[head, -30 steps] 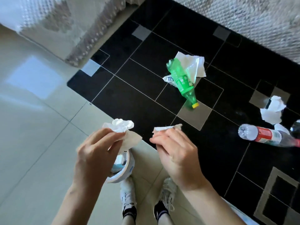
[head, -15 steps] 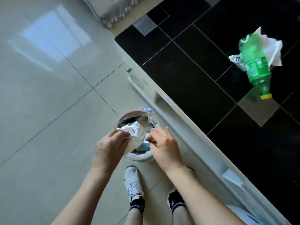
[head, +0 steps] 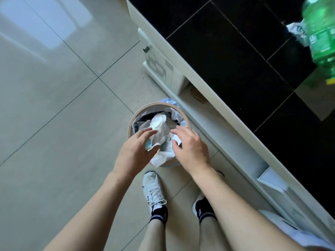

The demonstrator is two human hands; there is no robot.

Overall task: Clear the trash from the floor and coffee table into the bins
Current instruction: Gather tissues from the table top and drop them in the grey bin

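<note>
Round bin (head: 130,124), lined: crumpled white paper (head: 159,124) inside. Left hand (head: 134,151) and right hand (head: 190,147) above its rim, fingers spread, apparently holding nothing. Green bottle (head: 320,37) on desk (head: 226,51) beyond.

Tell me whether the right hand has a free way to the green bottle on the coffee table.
Probably yes: the right hand is open over the bin, and nothing stands between it and the green bottle.

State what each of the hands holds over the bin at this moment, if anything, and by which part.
Nothing is held. The left hand and right hand spread open above the bin; the crumpled paper lies loose inside it.
</note>
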